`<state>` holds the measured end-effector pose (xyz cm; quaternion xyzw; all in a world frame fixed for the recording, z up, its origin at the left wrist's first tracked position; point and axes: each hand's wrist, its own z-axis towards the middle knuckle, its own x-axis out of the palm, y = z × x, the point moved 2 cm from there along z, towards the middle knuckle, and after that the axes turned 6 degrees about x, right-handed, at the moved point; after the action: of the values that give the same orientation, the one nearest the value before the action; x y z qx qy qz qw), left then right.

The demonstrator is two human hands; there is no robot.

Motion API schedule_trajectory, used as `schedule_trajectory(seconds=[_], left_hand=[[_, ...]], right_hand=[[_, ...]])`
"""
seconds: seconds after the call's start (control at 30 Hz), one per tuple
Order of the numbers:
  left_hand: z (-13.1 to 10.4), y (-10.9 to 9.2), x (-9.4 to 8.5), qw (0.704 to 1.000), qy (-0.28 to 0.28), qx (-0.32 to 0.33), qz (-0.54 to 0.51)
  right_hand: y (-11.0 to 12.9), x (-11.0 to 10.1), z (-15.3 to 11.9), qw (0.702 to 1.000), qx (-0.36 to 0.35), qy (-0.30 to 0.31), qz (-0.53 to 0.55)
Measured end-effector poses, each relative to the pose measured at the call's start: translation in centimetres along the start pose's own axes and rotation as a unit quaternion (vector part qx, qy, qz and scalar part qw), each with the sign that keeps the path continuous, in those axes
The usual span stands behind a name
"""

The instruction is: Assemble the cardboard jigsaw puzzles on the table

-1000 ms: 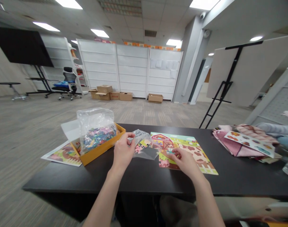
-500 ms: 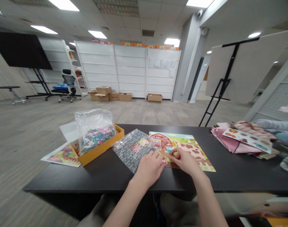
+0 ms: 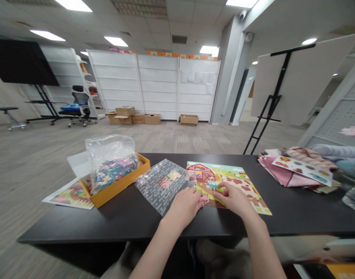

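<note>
My left hand (image 3: 186, 202) has its fingers curled together at the lower left edge of a colourful farm picture board (image 3: 238, 182). A small pink piece (image 3: 205, 198) shows at its fingertips. Over the board, my right hand (image 3: 236, 198) has thumb and index finger bent toward each other, close to a small blue and white figure (image 3: 212, 185). Whatever is between those fingertips is too small to make out. Left of the hands lies a grey patterned sheet (image 3: 152, 190) under clear plastic, bearing some pink and yellow figures (image 3: 168, 179).
On the left of the black table (image 3: 122, 221) stands a yellow box (image 3: 122, 185) with a clear bag (image 3: 111, 155) of colourful pieces. A printed sheet (image 3: 69, 197) lies beside it. Folded cloths (image 3: 276, 170) and a sticker sheet (image 3: 302, 170) are on the right.
The board has slid slightly to the right on the table, with both hands close to it. My right hand has shifted a little right, uncovering more of the blue figure.
</note>
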<state>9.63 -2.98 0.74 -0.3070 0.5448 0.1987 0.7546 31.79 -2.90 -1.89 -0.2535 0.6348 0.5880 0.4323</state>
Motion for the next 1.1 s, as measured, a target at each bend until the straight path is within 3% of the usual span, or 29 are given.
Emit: schedule_trajectory(seconds=[0.13, 0.37, 0.67, 1.1], left_hand=[[0.2, -0.2, 0.1, 0.999, -0.009, 0.004, -0.044], [0.6, -1.2, 0.0, 0.999, 0.021, 0.014, 0.034], [0.4, -1.2, 0.2, 0.998, 0.024, 0.039, 0.034], [0.6, -0.7, 0.2, 0.998, -0.013, 0.028, -0.060]], right_hand=[[-0.5, -0.2, 0.0, 1.000, -0.005, -0.006, 0.000], [1.4, 0.1, -0.4, 0.995, -0.090, 0.038, 0.028], [1.6, -0.3, -0.7, 0.993, -0.091, 0.060, 0.042], [1.8, -0.3, -1.0, 0.992, -0.093, 0.070, 0.049]])
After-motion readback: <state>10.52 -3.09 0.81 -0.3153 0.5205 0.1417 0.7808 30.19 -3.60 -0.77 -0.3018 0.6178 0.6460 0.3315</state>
